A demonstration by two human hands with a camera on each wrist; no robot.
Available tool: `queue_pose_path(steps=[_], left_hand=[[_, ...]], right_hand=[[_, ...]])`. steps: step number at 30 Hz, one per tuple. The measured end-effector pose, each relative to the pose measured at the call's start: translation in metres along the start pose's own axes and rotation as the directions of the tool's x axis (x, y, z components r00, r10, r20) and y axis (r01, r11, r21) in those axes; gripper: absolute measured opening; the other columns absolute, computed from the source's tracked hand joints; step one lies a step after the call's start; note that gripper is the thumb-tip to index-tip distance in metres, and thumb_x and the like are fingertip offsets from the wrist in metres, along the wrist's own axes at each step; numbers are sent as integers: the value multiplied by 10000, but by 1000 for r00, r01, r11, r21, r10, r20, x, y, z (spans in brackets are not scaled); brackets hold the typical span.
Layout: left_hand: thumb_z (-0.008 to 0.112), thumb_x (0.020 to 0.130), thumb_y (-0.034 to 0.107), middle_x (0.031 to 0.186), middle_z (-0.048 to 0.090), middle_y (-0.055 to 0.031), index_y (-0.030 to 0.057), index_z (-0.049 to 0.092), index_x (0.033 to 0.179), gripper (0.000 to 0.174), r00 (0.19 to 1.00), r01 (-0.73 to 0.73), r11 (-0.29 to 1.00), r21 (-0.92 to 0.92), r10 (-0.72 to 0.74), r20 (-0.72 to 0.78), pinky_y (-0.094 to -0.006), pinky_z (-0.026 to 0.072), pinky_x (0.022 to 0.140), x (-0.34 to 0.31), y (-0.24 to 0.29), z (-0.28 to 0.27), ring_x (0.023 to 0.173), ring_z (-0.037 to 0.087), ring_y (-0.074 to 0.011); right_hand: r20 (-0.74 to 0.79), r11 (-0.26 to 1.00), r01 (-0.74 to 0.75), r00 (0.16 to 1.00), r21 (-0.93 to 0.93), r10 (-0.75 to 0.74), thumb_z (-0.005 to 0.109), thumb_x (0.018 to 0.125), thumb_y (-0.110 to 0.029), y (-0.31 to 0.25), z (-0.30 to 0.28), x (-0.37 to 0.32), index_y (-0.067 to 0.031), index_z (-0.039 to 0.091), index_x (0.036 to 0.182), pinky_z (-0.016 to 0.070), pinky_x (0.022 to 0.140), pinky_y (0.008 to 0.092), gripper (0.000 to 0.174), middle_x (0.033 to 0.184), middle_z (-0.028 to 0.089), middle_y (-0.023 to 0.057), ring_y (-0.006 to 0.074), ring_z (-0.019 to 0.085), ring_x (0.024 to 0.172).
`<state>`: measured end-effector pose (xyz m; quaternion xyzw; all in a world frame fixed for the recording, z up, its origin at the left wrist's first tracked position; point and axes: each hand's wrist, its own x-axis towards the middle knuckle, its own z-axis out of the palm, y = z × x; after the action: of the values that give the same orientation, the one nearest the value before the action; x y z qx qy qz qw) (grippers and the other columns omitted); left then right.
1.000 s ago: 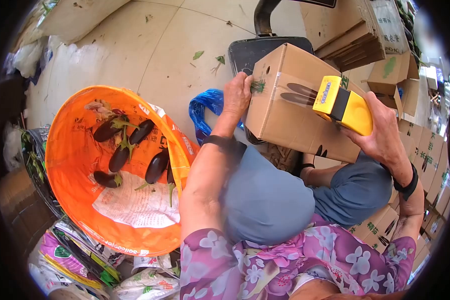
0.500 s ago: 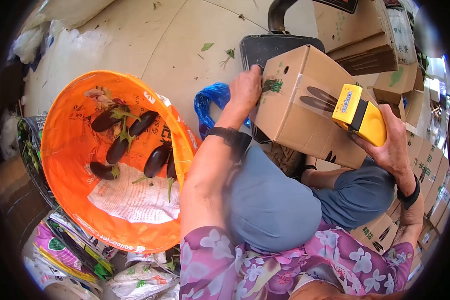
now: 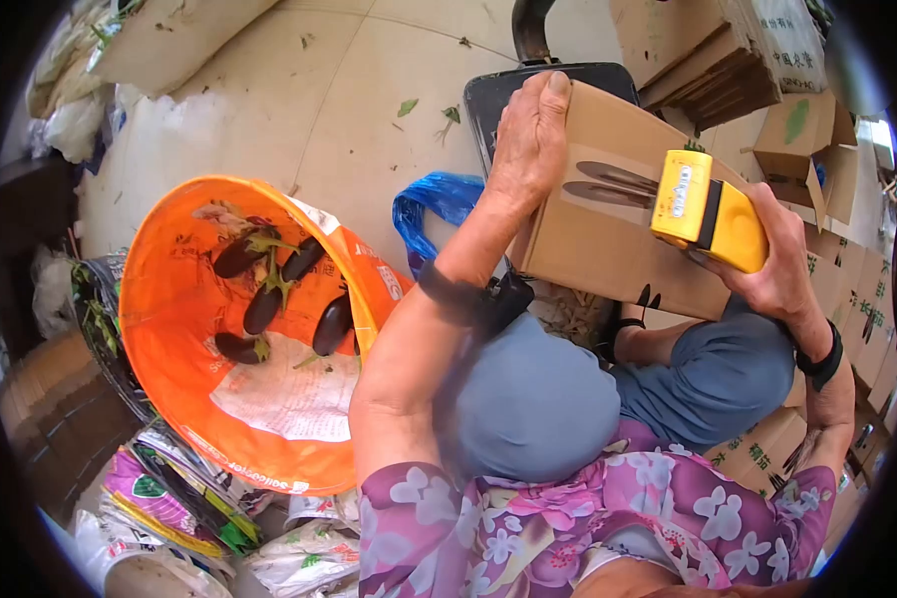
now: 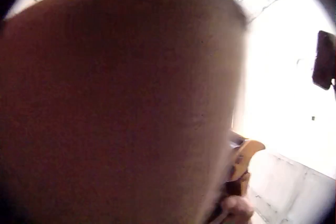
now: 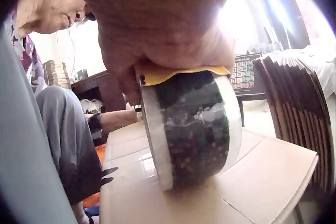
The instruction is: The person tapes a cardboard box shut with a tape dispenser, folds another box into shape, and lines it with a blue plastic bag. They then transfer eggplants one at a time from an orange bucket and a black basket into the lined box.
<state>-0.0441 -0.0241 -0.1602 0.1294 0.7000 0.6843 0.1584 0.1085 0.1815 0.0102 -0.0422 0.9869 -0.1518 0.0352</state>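
A closed cardboard box rests near the person's knees, on or against a black platform. On its left end lies the left hand, back of the hand up, pressing the edge. The right hand grips a yellow tape dispenser above the box's right part. In the right wrist view, that hand is over a wide tape roll, low against the box top. A dark, blurred surface fills most of the left wrist view, with the yellow dispenser at its right.
An orange bucket-like container with several eggplants stands at left. A blue plastic bag lies between it and the box. Flattened cartons are stacked at top right, an open carton below them. Plastic packaging lies at lower left.
The left hand has moved up from the box's left end face onto its upper left edge. The right hand still holds the dispenser over the box, slightly turned.
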Motion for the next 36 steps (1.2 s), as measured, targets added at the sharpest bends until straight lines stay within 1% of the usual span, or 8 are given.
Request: queue_pose_path(steps=[3, 5, 10, 14, 16, 19, 29, 36], left_hand=[[428, 1005, 470, 1168, 594, -269, -49, 510, 1280, 593, 964, -245, 920, 306, 265, -26, -475, 433, 950, -3, 20, 10, 1090, 550, -454], [452, 997, 473, 1206, 571, -297, -62, 450, 1353, 642, 997, -74, 931, 359, 78, 1, -479, 423, 971, -5, 29, 9, 1116, 535, -469], [398, 989, 512, 1156, 600, -332, -48, 419, 1386, 687, 999, 12, 825, 565, -27, 19, -503, 440, 947, 0, 34, 8, 1088, 575, -472], [395, 988, 503, 1135, 617, -331, -16, 441, 1384, 655, 997, 18, 741, 671, -62, 43, -509, 452, 930, 0, 26, 4, 1069, 590, -482], [396, 981, 522, 1084, 645, -318, 19, 472, 1373, 642, 993, -105, 664, 740, 34, 111, -509, 469, 910, 6, 12, -4, 1043, 608, -485], [394, 975, 553, 1042, 666, -297, 42, 503, 1352, 644, 996, 51, 663, 747, -86, 8, -503, 483, 890, 3, 22, -1, 1032, 620, -475], [394, 982, 587, 966, 693, -225, 98, 600, 1226, 584, 995, 63, 745, 664, -102, 20, -449, 497, 819, -1, 36, -3, 930, 665, -397], [393, 993, 574, 958, 678, -191, 33, 621, 1149, 607, 994, 55, 742, 669, -103, 33, -397, 486, 831, 0, 45, -7, 893, 646, -312]], right_hand=[[38, 988, -33, 999, 150, 28, 813, 622, -222, 2, -2, 1, -18, 538, 1048, 471, 673, 401, 547, 865, 578, 179, 406, 583, 774], [-36, 988, 29, 999, 150, -24, 807, 628, -204, 1, -1, 2, -13, 544, 1030, 482, 667, 403, 517, 865, 580, 195, 416, 586, 780], [-21, 973, 74, 997, 218, -71, 817, 652, -202, 8, -8, 1, 4, 541, 1039, 504, 716, 423, 518, 914, 602, 217, 421, 606, 836], [-14, 990, 38, 999, 139, -36, 827, 659, -217, 45, -27, -40, 17, 539, 1050, 519, 735, 428, 539, 913, 601, 213, 421, 610, 844], [-20, 999, 5, 1000, 52, -4, 832, 671, -235, 77, -31, -71, 16, 531, 1054, 524, 721, 413, 547, 898, 598, 208, 418, 612, 833], [-41, 995, -75, 996, 68, 78, 833, 679, -243, 117, -11, -115, 12, 525, 1058, 523, 715, 417, 551, 889, 593, 207, 413, 610, 825], [-75, 968, -130, 986, 216, 149, 835, 698, -212, 150, 26, -143, -10, 504, 1052, 517, 713, 419, 525, 898, 600, 193, 419, 607, 840], [-68, 910, -194, 970, 368, 234, 824, 720, -214, 149, 63, -147, -12, 497, 1045, 518, 709, 419, 504, 881, 593, 197, 417, 610, 834]])
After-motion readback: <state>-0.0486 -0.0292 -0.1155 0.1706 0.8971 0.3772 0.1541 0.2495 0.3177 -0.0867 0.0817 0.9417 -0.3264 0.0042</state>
